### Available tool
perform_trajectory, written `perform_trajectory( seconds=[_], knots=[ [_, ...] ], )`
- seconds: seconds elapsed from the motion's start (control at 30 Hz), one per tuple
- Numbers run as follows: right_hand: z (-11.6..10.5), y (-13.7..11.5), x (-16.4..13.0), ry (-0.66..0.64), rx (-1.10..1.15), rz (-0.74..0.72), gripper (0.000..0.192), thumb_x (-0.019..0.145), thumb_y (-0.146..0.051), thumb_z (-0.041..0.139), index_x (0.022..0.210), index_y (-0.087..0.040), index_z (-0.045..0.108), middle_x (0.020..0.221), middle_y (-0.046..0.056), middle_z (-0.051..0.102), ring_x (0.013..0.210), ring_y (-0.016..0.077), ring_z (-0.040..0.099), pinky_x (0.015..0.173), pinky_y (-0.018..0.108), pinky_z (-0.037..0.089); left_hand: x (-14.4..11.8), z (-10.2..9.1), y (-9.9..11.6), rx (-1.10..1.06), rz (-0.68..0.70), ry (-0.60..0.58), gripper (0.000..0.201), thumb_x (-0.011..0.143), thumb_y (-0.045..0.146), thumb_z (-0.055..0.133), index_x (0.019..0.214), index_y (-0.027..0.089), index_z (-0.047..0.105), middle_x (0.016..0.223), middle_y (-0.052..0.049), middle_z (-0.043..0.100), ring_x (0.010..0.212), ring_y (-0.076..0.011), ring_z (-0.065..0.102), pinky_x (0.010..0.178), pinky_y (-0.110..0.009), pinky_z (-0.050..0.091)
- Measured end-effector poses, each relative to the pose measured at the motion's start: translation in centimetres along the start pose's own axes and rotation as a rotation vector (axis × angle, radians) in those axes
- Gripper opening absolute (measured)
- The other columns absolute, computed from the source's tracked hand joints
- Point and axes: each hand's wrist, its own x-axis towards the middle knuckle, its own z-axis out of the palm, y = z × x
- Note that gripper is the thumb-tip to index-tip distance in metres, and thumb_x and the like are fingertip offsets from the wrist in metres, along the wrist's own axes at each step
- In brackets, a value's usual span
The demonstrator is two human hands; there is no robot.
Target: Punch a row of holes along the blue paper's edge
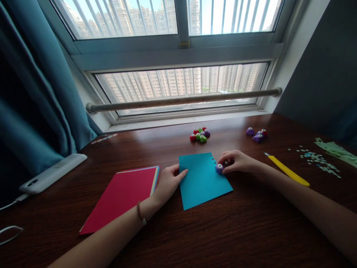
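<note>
Between right hand [237, 161] fingers [227, 165], purple punch [219, 168] sits on blue paper's [202, 180] edge.

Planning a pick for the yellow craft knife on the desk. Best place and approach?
Take the yellow craft knife by the mid-handle, from above, with the grip closing across its narrow width. It lies flat on the table, diagonal, blade tip pointing toward the window, away from the person. Its wide yellow body is bare, right of the right hand. Avoid the metal tip end.
</note>
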Motion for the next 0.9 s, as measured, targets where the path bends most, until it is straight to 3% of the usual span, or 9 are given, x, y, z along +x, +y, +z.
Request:
perform_trajectory(
  seconds=[0.17, 0.23, 0.33, 0.43, 0.5, 0.6, 0.67, 0.9],
  knots=[
    [-0.1, 0.1, 0.0, -0.017, -0.013, -0.006, 0.035, 0.064, -0.039, 0.072, 0.092, -0.019, 0.071, 0.083, 0.003, 0.063, 0.071, 0.0157, 0.052, 0.061, 0.026, 0.036, 0.1, 0.0, -0.4, 0.196, 0.105, 0.034, 0.021, 0.076, 0.036, 0.061, 0.079, 0.016, 0.068, 0.078, -0.006, 0.065, 0.074, -0.0227, 0.059, 0.064, -0.029, 0.046],
    [-0.1, 0.0, -0.1, -0.014, 0.008, 0.003, 0.038, 0.062, -0.038, 0.074, 0.094, -0.019, 0.071, 0.085, 0.003, 0.064, 0.074, 0.0169, 0.052, 0.063, 0.026, 0.037, 0.2, 0.0, -0.6, 0.304, 0.144, 0.06, 0.023, 0.077, 0.037, 0.059, 0.082, 0.016, 0.066, 0.077, -0.006, 0.061, 0.07, -0.0208, 0.057, 0.063, -0.029, 0.045],
    [-0.1, 0.0, -0.2, -0.008, 0.09, 0.048, 0.045, 0.058, -0.036, 0.076, 0.1, -0.02, 0.068, 0.091, 0.004, 0.063, 0.082, 0.0191, 0.053, 0.069, 0.027, 0.039, 0.0, 0.1, -0.7, 0.466, 0.177, 0.221, 0.045, 0.077, 0.039, 0.059, 0.113, 0.013, 0.053, 0.099, -0.01, 0.055, 0.082, -0.0226, 0.055, 0.072, -0.034, 0.046],
    [-0.3, 0.2, -0.2, -0.026, 0.127, 0.092, 0.048, 0.058, -0.035, 0.077, 0.102, -0.02, 0.067, 0.089, 0.003, 0.063, 0.082, 0.0185, 0.053, 0.07, 0.026, 0.039, -0.4, 0.5, -0.5, 0.621, 0.288, 0.394, 0.07, 0.076, 0.037, 0.061, 0.133, 0.01, 0.031, 0.129, -0.019, 0.032, 0.113, -0.0297, 0.043, 0.093, -0.042, 0.037],
    [-0.5, 0.5, -0.2, -0.042, 0.104, 0.105, 0.046, 0.059, -0.036, 0.076, 0.101, -0.019, 0.067, 0.086, 0.003, 0.062, 0.079, 0.0175, 0.052, 0.067, 0.026, 0.038, -0.8, 0.7, -0.3, 0.732, 0.388, 0.328, 0.064, 0.078, 0.036, 0.059, 0.131, 0.011, 0.034, 0.133, -0.018, 0.032, 0.122, -0.0319, 0.033, 0.1, -0.046, 0.029],
    [-0.8, 1.0, -0.1, -0.067, 0.064, 0.077, 0.039, 0.064, -0.038, 0.073, 0.096, -0.017, 0.068, 0.085, 0.003, 0.062, 0.077, 0.0172, 0.052, 0.065, 0.026, 0.037, -1.2, 1.0, 0.1, 0.822, 0.473, 0.016, 0.045, 0.082, 0.038, 0.054, 0.121, 0.016, 0.049, 0.122, -0.013, 0.051, 0.119, -0.0308, 0.039, 0.1, -0.046, 0.029],
    [-0.9, 1.2, -0.1, -0.082, 0.043, 0.035, 0.035, 0.066, -0.039, 0.071, 0.093, -0.017, 0.069, 0.089, 0.004, 0.063, 0.079, 0.0181, 0.052, 0.066, 0.027, 0.037, -1.3, 1.1, 0.1, 0.827, 0.476, -0.124, 0.04, 0.084, 0.04, 0.051, 0.117, 0.017, 0.052, 0.119, -0.012, 0.056, 0.117, -0.0297, 0.043, 0.099, -0.045, 0.03],
    [-0.9, 1.2, -0.1, -0.082, 0.003, 0.014, 0.034, 0.068, -0.04, 0.069, 0.094, -0.018, 0.069, 0.091, 0.004, 0.064, 0.081, 0.0189, 0.054, 0.068, 0.028, 0.038, -1.2, 1.1, 0.0, 0.884, 0.451, -0.161, 0.045, 0.086, 0.043, 0.047, 0.121, 0.016, 0.05, 0.128, -0.01, 0.051, 0.123, -0.0287, 0.04, 0.103, -0.044, 0.027]
  ],
)
